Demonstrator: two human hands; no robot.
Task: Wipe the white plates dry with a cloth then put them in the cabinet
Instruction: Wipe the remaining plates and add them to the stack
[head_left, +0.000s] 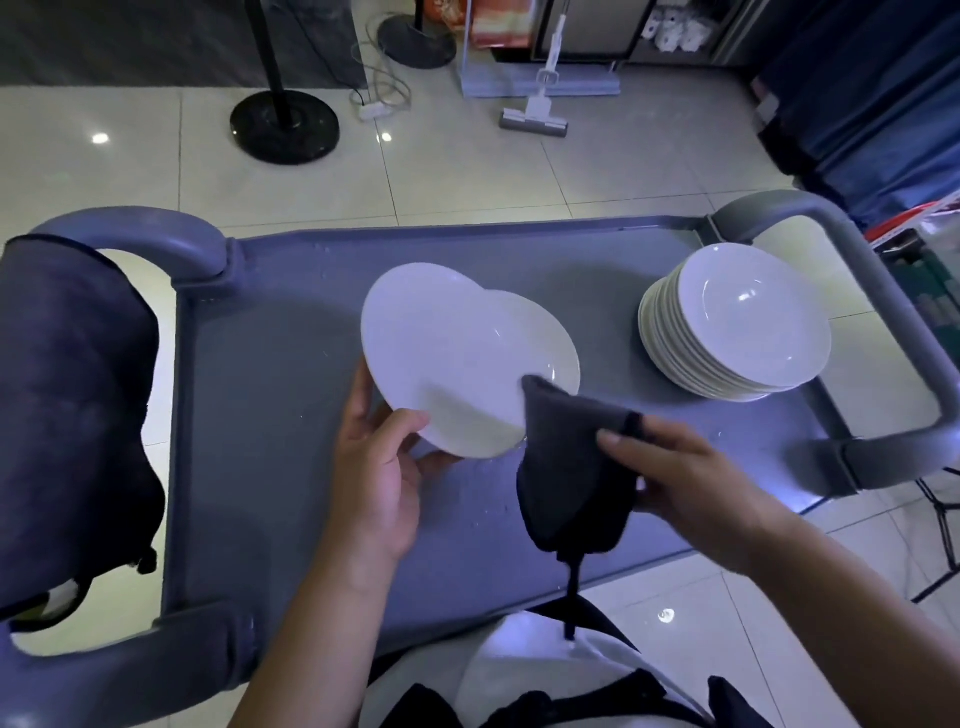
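Drying under way: over the grey cart (291, 364), the left hand (382, 467) clasps a tilted white plate (447, 358) — apparently two — while the right hand (680, 483) pinches a dark cloth (571, 467) at its rim; next, wipe — stack (737, 322) waits right.

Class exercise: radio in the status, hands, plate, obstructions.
Left hand grips tilted white plate. Right hand holds dark cloth at plate's rim. Plate stack apart, right. Nothing obstructing.
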